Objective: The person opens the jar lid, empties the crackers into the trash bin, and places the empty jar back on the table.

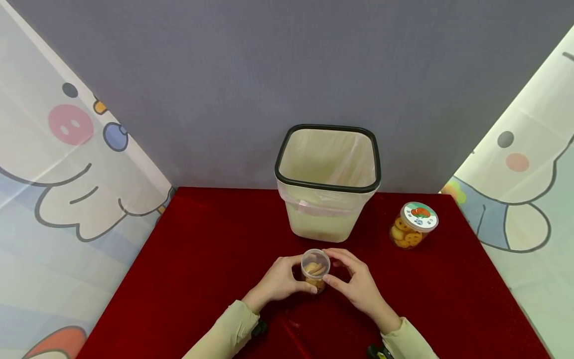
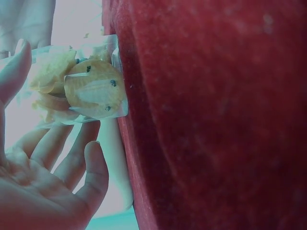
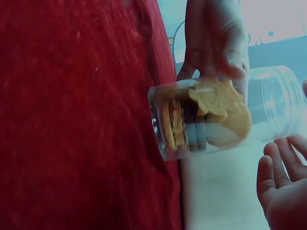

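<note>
A lined bin is standing at the far middle of the red table; near it, an open cookie jar is being steadied by the left hand, fingers curled round it; the right hand is apparently pinching its side; a lift and tilt towards the bin is probably called for; a lidded jar is left far right.

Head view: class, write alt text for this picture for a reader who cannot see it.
Two hands, the left hand and the right hand, hold a small clear jar of biscuits, its lid off, on a red table. Behind it stands a cream bin with a black rim and a liner; to its right a second biscuit jar stands with its lid on.
</note>
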The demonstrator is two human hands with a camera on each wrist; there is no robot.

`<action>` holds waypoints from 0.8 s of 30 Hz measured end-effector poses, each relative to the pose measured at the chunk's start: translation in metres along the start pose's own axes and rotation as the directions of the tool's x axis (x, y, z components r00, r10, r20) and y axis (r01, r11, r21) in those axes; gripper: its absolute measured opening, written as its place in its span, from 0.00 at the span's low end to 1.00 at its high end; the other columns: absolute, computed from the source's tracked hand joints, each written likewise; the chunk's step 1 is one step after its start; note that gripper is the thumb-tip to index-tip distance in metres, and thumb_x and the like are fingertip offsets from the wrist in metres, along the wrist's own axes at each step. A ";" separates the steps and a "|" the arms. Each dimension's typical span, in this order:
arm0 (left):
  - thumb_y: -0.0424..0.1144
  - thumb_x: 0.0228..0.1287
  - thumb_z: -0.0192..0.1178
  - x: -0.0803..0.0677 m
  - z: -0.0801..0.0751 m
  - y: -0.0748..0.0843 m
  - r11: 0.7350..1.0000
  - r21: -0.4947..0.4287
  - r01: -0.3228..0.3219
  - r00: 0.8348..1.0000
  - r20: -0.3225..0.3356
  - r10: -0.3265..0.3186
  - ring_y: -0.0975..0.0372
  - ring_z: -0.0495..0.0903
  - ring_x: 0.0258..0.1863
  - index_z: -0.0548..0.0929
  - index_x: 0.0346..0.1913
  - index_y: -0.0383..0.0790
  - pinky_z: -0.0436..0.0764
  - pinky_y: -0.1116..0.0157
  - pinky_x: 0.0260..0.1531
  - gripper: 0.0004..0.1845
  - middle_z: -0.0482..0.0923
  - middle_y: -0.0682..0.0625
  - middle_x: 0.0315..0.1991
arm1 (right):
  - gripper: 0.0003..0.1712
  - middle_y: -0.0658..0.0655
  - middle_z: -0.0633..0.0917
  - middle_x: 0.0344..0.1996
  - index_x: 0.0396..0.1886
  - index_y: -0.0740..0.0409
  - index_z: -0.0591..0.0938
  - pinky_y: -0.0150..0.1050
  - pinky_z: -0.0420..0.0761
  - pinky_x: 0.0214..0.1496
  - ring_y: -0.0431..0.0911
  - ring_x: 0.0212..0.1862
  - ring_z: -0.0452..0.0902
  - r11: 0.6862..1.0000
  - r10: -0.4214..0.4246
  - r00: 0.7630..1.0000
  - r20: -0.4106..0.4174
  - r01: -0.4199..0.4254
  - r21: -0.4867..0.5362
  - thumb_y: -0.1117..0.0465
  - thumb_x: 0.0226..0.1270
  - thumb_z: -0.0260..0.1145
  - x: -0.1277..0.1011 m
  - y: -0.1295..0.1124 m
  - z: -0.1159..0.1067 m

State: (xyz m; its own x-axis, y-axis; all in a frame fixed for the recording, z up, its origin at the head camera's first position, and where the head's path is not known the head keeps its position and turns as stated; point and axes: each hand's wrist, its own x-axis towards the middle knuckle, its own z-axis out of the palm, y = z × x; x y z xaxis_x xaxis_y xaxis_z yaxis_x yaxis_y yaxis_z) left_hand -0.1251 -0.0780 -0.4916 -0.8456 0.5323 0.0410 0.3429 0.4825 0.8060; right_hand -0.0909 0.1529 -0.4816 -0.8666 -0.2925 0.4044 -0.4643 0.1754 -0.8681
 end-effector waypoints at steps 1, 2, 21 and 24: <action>0.51 0.47 0.80 0.000 0.000 0.000 1.000 -0.002 -0.001 1.000 0.000 0.001 0.69 0.79 0.51 0.82 0.61 0.54 0.77 0.63 0.54 0.34 0.82 0.66 0.50 | 0.31 0.56 0.79 0.59 0.64 0.61 0.77 0.37 0.78 0.55 0.54 0.57 0.76 1.000 0.002 1.000 0.007 -0.002 -0.006 0.70 0.60 0.74 0.001 0.000 0.002; 0.51 0.47 0.80 0.000 0.000 0.000 1.000 -0.005 0.000 1.000 0.001 0.000 0.69 0.79 0.51 0.82 0.61 0.54 0.77 0.63 0.54 0.35 0.82 0.66 0.50 | 0.33 0.55 0.78 0.60 0.66 0.60 0.76 0.38 0.78 0.55 0.54 0.58 0.75 1.000 0.008 1.000 0.013 -0.008 -0.011 0.68 0.60 0.74 0.001 -0.001 0.003; 0.58 0.47 0.77 0.001 0.000 -0.002 1.000 0.002 -0.029 1.000 0.001 0.029 0.70 0.79 0.51 0.81 0.62 0.55 0.77 0.65 0.52 0.36 0.82 0.65 0.52 | 0.45 0.47 0.76 0.63 0.71 0.47 0.72 0.43 0.72 0.62 0.49 0.61 0.71 0.990 0.067 0.998 -0.011 -0.068 -0.121 0.56 0.52 0.81 0.010 -0.005 0.025; 0.58 0.47 0.77 0.000 0.000 -0.003 1.000 0.002 -0.022 1.000 0.000 0.022 0.69 0.79 0.51 0.81 0.62 0.55 0.77 0.64 0.53 0.36 0.81 0.65 0.52 | 0.46 0.48 0.76 0.63 0.71 0.48 0.72 0.44 0.72 0.63 0.49 0.61 0.71 0.991 0.070 0.997 -0.009 -0.071 -0.118 0.56 0.52 0.82 0.011 -0.005 0.024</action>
State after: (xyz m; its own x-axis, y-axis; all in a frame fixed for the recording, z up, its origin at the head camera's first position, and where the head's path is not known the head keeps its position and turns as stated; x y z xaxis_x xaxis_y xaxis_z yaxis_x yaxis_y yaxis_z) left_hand -0.1264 -0.0791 -0.4935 -0.8377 0.5430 0.0589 0.3622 0.4716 0.8040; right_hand -0.0933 0.1259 -0.4794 -0.8987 -0.2708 0.3449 -0.4199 0.3049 -0.8548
